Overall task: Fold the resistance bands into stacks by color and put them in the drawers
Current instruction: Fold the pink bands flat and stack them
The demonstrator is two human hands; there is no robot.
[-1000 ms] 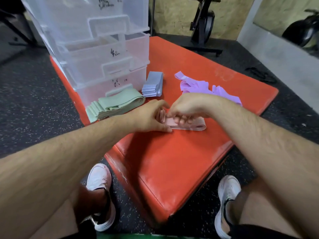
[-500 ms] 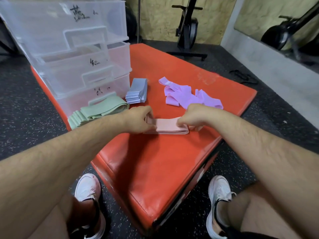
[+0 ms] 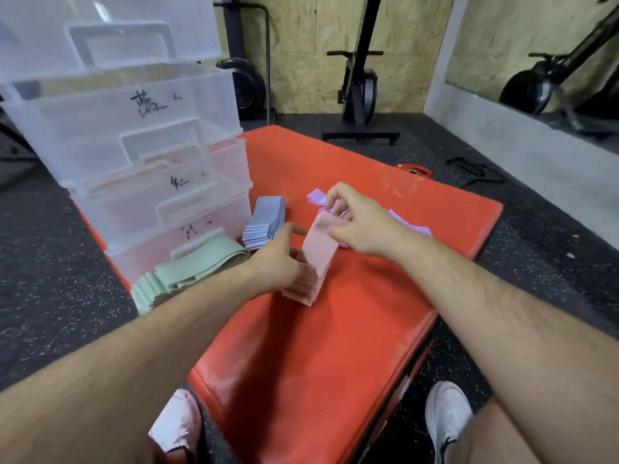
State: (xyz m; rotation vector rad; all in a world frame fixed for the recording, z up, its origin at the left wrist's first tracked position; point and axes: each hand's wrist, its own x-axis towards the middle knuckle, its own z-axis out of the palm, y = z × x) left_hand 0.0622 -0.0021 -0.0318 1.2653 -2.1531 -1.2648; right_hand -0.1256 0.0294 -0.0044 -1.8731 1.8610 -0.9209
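A folded pink stack (image 3: 316,262) stood tilted on end, held off the red mat between both hands. A folded green stack (image 3: 181,279) lay flat against the lowest of the clear drawers (image 3: 140,155), a folded blue stack (image 3: 264,221) just beside it. Loose purple bands (image 3: 410,226) lay behind.

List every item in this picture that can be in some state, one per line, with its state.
Pink bands: folded stack, lifted at one end, held by both hands.
Green bands: folded stack, lying flat by the drawers.
Blue bands: folded stack, lying flat.
Purple bands: loose, unfolded pile.
Drawers: shut.
Left hand: gripping the pink stack's lower end.
Right hand: pinching its top.
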